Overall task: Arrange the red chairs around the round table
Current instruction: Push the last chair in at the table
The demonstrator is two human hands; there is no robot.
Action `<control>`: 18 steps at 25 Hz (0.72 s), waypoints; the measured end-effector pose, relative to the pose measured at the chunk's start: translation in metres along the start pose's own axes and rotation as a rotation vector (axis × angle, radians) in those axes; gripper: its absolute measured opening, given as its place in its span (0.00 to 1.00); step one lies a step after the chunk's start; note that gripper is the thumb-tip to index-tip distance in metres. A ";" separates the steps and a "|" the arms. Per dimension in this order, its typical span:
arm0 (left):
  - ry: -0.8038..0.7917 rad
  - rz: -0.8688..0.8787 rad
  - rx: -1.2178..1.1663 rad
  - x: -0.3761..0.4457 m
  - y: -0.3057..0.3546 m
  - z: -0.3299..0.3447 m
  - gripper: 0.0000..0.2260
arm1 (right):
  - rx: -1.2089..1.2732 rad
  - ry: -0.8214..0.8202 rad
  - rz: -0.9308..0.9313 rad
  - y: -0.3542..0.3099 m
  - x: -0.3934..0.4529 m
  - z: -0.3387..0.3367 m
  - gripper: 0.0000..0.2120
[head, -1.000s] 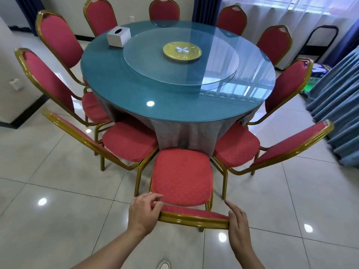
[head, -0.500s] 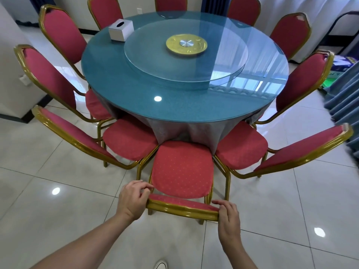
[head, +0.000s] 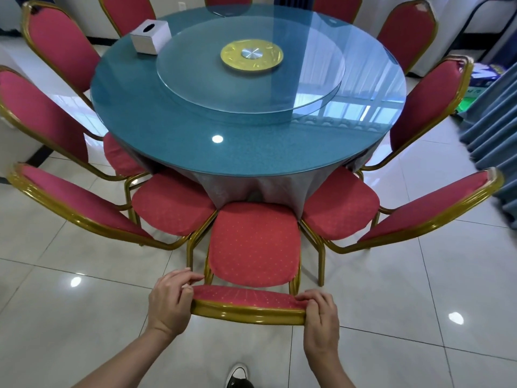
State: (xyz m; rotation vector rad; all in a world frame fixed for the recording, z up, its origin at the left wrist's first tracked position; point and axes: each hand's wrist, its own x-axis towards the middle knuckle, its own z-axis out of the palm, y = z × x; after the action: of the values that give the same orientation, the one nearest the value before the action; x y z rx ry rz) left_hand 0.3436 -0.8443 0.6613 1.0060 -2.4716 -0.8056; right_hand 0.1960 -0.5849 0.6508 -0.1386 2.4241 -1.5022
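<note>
White tiled floor (head: 84, 326), round table (head: 173, 141) with glass turntable (head: 307, 79) and tissue box (head: 149, 36) near its far-left edge. Your left hand (head: 169, 301) and right hand (head: 320, 317) each grip the backrest ends of the red chair (head: 253, 245); its seat front touches the tablecloth (head: 229, 186) at the near edge.

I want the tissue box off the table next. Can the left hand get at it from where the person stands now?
Probably not from here. The left hand grips the backrest of the near chair, and the white tissue box sits on the far left of the round table, with chairs between. Walking round seems needed.
</note>
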 end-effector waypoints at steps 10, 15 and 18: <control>-0.048 -0.078 -0.044 0.024 0.066 0.044 0.20 | -0.046 -0.139 0.031 -0.006 0.101 -0.048 0.19; -0.022 -0.091 -0.041 0.046 0.072 0.046 0.21 | -0.035 -0.150 0.033 -0.020 0.122 -0.048 0.19; -0.011 -0.095 -0.033 0.064 0.071 0.041 0.21 | -0.042 -0.168 0.016 -0.032 0.129 -0.043 0.19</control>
State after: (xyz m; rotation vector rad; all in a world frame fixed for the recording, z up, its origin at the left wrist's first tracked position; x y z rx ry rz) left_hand 0.2420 -0.8332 0.6802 1.1176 -2.4269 -0.8814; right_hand 0.0582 -0.5923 0.6730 -0.2435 2.3182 -1.3751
